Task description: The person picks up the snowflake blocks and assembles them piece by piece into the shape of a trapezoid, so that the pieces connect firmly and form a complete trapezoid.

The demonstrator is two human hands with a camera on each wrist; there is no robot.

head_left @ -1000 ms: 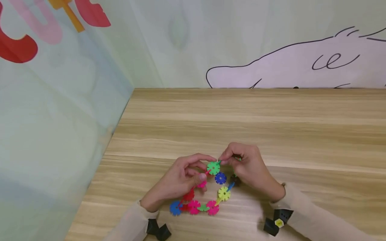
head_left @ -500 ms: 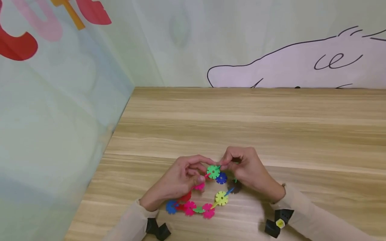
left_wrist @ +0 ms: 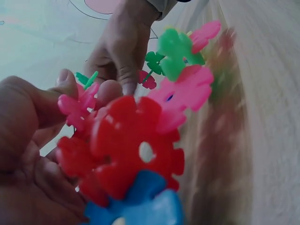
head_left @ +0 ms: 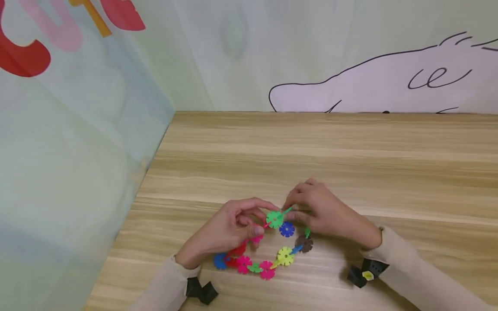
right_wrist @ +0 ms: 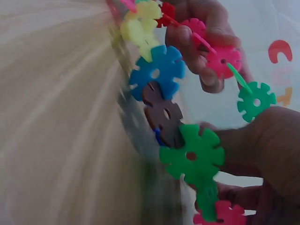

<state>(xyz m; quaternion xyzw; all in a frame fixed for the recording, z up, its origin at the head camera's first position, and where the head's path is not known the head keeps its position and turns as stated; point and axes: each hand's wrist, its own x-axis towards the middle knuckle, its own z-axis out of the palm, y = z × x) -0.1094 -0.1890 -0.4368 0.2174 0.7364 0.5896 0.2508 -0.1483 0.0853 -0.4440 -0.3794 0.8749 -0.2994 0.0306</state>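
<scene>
A chain of flower-shaped plastic snowflake discs, red, pink, green, yellow, blue and brown, curves between both hands in the head view. My left hand (head_left: 229, 226) pinches a pink disc (left_wrist: 77, 105) near one end; a green disc (head_left: 274, 219) with a thin green one slotted in its edge sticks out past it. My right hand (head_left: 323, 207) holds the other end, where a green disc (right_wrist: 192, 153) and a pink disc (right_wrist: 220, 214) show by its fingers. That grip is partly hidden. Lower down the chain run a brown disc (head_left: 304, 244) and a yellow disc (head_left: 285, 256).
A dark blue disc (head_left: 287, 229) lies inside the chain's curve. The wood-grain table (head_left: 330, 155) meets a printed backdrop (head_left: 218, 56) at the back and left. Black camera mounts (head_left: 202, 291) sit on both wrists.
My right hand has turned and its wrist has shifted right, uncovering the brown disc and more of the thin green disc at the top. The lower chain has drifted slightly left; my left hand keeps its pinch.
</scene>
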